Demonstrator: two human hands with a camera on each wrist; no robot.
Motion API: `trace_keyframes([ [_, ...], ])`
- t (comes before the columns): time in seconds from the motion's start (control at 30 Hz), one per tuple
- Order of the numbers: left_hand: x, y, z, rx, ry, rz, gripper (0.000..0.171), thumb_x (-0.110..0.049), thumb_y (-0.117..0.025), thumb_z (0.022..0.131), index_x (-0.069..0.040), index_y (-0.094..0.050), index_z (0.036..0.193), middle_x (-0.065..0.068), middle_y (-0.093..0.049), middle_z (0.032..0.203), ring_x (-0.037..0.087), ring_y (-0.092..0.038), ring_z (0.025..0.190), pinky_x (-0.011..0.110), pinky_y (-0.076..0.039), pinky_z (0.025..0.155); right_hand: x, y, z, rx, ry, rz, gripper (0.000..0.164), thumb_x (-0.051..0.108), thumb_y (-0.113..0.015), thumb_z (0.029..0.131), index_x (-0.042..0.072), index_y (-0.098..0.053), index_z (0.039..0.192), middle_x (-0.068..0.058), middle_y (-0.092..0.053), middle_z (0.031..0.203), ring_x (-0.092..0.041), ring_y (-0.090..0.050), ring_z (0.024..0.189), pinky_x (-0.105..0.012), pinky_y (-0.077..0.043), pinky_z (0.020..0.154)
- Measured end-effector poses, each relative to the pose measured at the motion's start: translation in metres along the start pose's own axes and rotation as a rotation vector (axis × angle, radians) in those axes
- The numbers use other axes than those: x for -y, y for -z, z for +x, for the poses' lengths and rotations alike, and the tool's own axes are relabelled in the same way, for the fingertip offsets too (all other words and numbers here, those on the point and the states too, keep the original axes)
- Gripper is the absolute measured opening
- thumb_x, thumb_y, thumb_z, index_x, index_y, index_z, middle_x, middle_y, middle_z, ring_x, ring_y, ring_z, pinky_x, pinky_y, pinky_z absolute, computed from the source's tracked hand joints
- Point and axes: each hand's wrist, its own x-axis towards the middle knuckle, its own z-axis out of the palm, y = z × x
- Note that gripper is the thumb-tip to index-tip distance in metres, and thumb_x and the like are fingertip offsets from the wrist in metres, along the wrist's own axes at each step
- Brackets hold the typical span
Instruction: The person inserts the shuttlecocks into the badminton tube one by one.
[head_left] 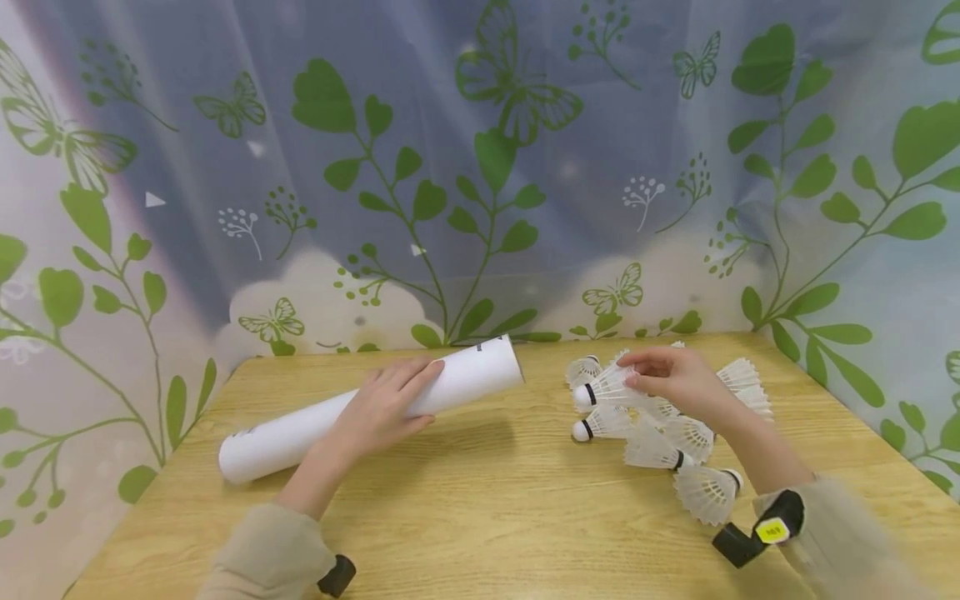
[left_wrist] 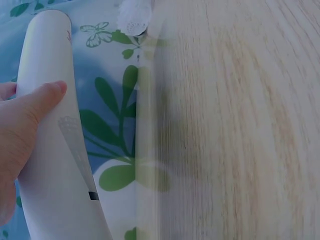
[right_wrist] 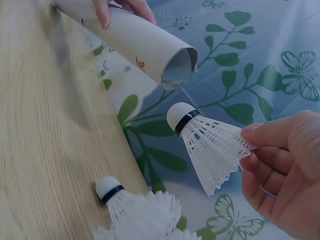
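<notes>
A white shuttlecock tube (head_left: 292,429) slants over the left of the table, gripped around its middle by my left hand (head_left: 386,404). Its right end is raised, and the right wrist view shows that end's open mouth (right_wrist: 180,70). My right hand (head_left: 678,379) pinches one shuttlecock (right_wrist: 210,145) by the skirt edge, between thumb and fingers. The white cork of that shuttlecock, banded in black, points toward the tube mouth, a gap apart. Several more white shuttlecocks (head_left: 652,446) lie heaped below and around my right hand, partly hidden by it.
The wooden table (head_left: 465,517) carries everything. A curtain (head_left: 420,167) printed with green leaves and butterflies hangs behind its far edge and along the sides. Black wrist cameras (head_left: 757,533) are strapped over the sleeves.
</notes>
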Motion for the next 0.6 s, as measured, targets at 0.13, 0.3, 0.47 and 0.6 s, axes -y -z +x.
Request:
trace_keyframes([
  [0.13,-0.002,-0.002,0.001,0.012,-0.009,0.013,0.074,-0.025,-0.08,0.072,-0.008,-0.046,0.135,0.014,-0.052,0.127,0.034,-0.054,0.108,0.051,-0.048,0.079,0.004,-0.009,0.007,0.003,0.009,0.032,0.036,0.022,-0.064,0.088,0.001,-0.06,0.118,-0.01,-0.063,0.101,-0.019,-0.06,0.089,-0.032,-0.05,0.072],
  [0.3,-0.005,-0.004,0.003,0.013,-0.023,0.036,0.074,-0.025,-0.081,0.071,-0.01,-0.047,0.135,0.013,-0.05,0.132,0.034,-0.054,0.109,0.051,-0.048,0.077,0.008,-0.018,0.017,-0.014,-0.001,0.06,0.036,0.023,-0.064,0.088,0.004,-0.06,0.119,-0.009,-0.063,0.099,-0.02,-0.06,0.089,-0.033,-0.049,0.071],
  [0.47,-0.006,-0.006,0.005,0.013,-0.029,0.047,0.074,-0.025,-0.08,0.072,-0.01,-0.046,0.135,0.012,-0.049,0.134,0.033,-0.053,0.111,0.05,-0.049,0.076,0.015,-0.025,0.029,-0.063,-0.021,0.132,0.036,0.022,-0.064,0.088,0.004,-0.059,0.12,-0.012,-0.062,0.098,-0.023,-0.059,0.087,-0.03,-0.05,0.069],
  [0.6,-0.008,-0.008,0.006,0.01,-0.043,0.053,0.074,-0.026,-0.08,0.072,-0.01,-0.046,0.136,0.011,-0.049,0.134,0.031,-0.053,0.111,0.047,-0.049,0.076,0.019,-0.032,0.036,-0.108,-0.032,0.167,0.036,0.02,-0.065,0.088,0.002,-0.059,0.119,-0.013,-0.062,0.1,-0.019,-0.058,0.086,-0.03,-0.051,0.07],
])
